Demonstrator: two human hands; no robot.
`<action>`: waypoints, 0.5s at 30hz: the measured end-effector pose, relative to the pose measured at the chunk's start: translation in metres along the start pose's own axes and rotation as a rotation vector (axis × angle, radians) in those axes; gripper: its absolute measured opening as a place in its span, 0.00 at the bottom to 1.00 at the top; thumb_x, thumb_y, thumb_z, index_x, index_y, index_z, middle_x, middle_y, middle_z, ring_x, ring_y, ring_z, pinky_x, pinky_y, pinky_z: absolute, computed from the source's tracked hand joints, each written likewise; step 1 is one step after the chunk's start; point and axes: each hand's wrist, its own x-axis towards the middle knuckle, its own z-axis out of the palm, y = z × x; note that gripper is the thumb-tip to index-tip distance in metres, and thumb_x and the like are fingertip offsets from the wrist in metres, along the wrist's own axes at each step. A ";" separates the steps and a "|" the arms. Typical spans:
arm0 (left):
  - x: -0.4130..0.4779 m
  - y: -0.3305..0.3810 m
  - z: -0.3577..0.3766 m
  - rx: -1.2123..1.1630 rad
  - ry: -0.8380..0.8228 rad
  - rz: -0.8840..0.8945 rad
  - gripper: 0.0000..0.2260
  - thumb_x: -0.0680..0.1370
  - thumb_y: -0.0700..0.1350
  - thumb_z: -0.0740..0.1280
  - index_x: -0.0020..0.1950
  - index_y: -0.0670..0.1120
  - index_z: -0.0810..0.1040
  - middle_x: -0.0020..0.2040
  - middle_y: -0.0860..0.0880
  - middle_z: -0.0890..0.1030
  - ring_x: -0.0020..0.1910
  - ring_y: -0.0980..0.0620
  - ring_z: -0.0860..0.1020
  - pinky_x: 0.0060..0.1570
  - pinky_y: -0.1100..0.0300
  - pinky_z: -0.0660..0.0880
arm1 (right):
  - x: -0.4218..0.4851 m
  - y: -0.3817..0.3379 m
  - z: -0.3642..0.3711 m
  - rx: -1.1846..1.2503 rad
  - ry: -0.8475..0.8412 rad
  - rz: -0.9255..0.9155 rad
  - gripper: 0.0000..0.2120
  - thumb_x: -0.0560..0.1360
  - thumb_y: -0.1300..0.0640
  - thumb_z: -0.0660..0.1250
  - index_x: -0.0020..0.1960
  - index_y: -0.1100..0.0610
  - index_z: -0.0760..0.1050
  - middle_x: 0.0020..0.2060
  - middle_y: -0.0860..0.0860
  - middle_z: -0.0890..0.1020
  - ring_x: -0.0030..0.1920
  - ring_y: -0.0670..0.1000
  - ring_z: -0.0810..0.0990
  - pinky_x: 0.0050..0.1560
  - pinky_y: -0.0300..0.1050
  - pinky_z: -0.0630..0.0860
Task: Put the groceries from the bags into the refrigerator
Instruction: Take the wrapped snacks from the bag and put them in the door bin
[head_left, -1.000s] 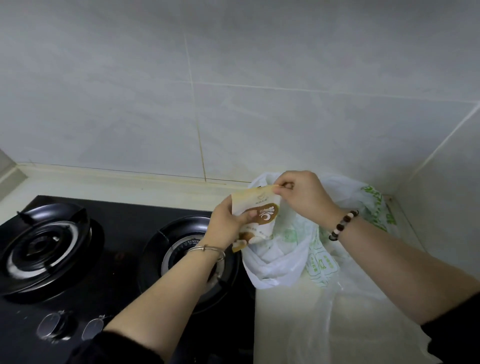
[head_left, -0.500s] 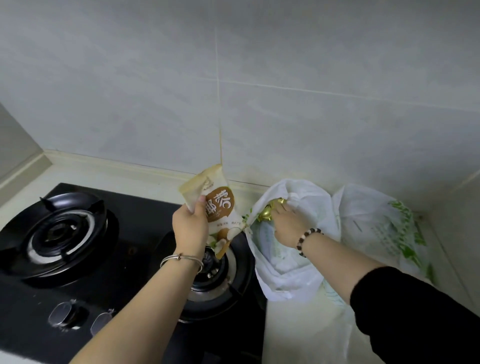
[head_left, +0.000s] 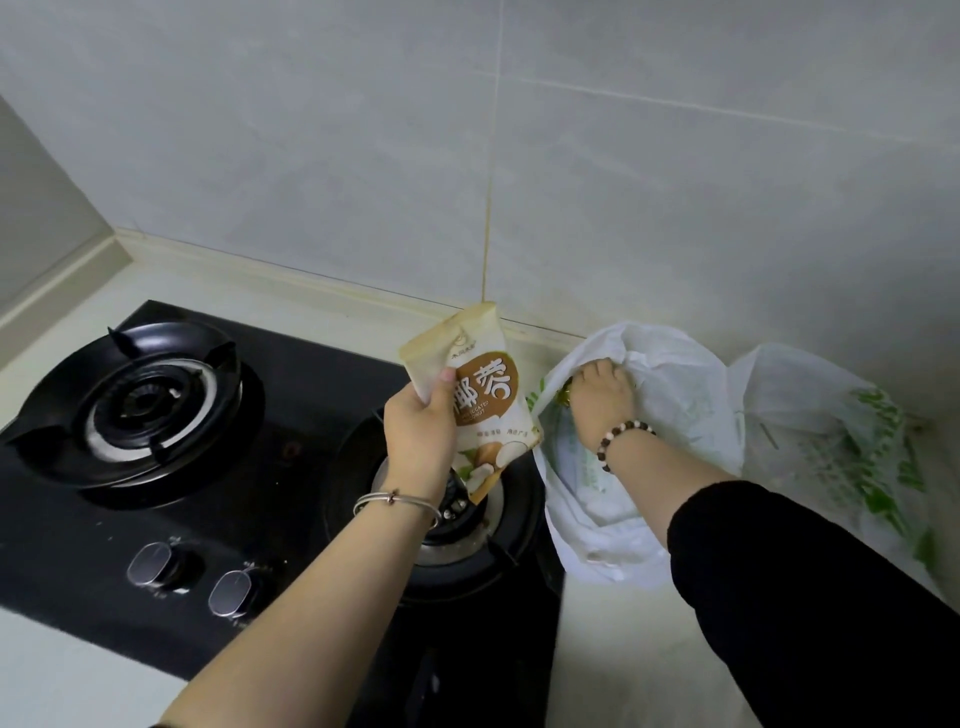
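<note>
While your left hand grips the coconut pouch near its top, upright over the right burner of the stove, the mouth of the white bag is left free for the other one. Your right hand is plunged into that mouth with its fingers hidden by plastic. Something gold shows at the thumb, but I cannot tell whether you hold it.

The bag slumps at the counter's back edge, touching the stove's right side. A second bag, printed green, fills the back right corner. Open room lies toward the near edge in front of both bags – a better spot for setting down the pouch than the burner grate, I'd judge. No refrigerator is in view, so nothing has reached it yet.
</note>
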 end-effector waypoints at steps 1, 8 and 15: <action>0.000 -0.001 -0.001 -0.002 -0.005 -0.004 0.10 0.79 0.48 0.63 0.43 0.46 0.80 0.41 0.51 0.83 0.41 0.55 0.81 0.39 0.62 0.76 | 0.000 0.001 -0.002 -0.019 0.002 -0.004 0.19 0.75 0.56 0.63 0.65 0.59 0.68 0.61 0.55 0.72 0.62 0.56 0.68 0.64 0.50 0.67; -0.007 0.005 -0.005 -0.013 -0.030 0.000 0.10 0.79 0.48 0.63 0.43 0.46 0.80 0.40 0.52 0.83 0.39 0.57 0.81 0.38 0.64 0.76 | -0.017 0.009 -0.010 0.079 -0.009 -0.008 0.20 0.74 0.53 0.64 0.62 0.60 0.68 0.50 0.54 0.79 0.49 0.53 0.77 0.48 0.47 0.76; -0.024 0.018 -0.004 -0.022 -0.053 0.000 0.11 0.79 0.48 0.63 0.40 0.46 0.79 0.40 0.51 0.83 0.40 0.54 0.81 0.41 0.60 0.78 | -0.052 0.018 -0.041 0.273 0.008 0.102 0.19 0.71 0.47 0.66 0.56 0.59 0.70 0.40 0.51 0.77 0.38 0.52 0.75 0.31 0.41 0.68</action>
